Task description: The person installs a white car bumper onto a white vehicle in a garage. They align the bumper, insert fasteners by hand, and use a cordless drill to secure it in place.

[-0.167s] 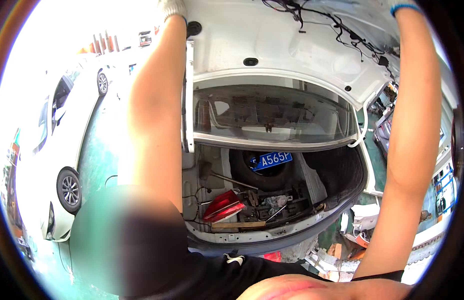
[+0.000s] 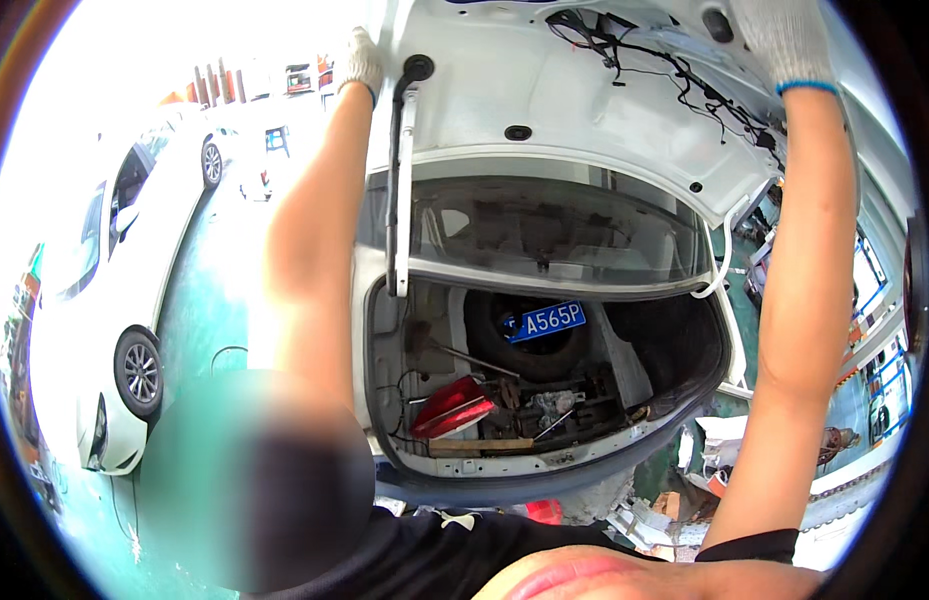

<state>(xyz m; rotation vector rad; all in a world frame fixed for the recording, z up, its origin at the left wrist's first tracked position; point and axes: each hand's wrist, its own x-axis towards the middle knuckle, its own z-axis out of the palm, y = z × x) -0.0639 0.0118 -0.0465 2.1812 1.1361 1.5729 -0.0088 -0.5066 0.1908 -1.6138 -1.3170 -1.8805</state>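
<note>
Both my arms reach up to the raised white tailgate (image 2: 514, 90) of a car, with a white knitted glove on each hand. At its left edge my left hand (image 2: 362, 64) is closed on the panel rim, its fingers partly hidden. My right hand (image 2: 787, 42), its glove cuffed in blue, lies against the right part of the tailgate; its fingers run out of the picture at the top. A loose black wiring harness (image 2: 674, 75) hangs from the panel between my hands. Left of centre, a strut (image 2: 396, 190) runs from the tailgate down to the body.
Below lies the open boot, holding a spare wheel (image 2: 484, 345), a blue plate (image 2: 546, 322), a red tail light (image 2: 452, 408), a wooden strip (image 2: 481, 446) and loose tools. A white car (image 2: 114, 290) stands to the left. Parts and debris (image 2: 674, 505) lie at the right.
More of the tailgate's upper part shows, and both gloves appear lower in the picture. My right hand and wiring come further into view. The boot contents look unmoved.
</note>
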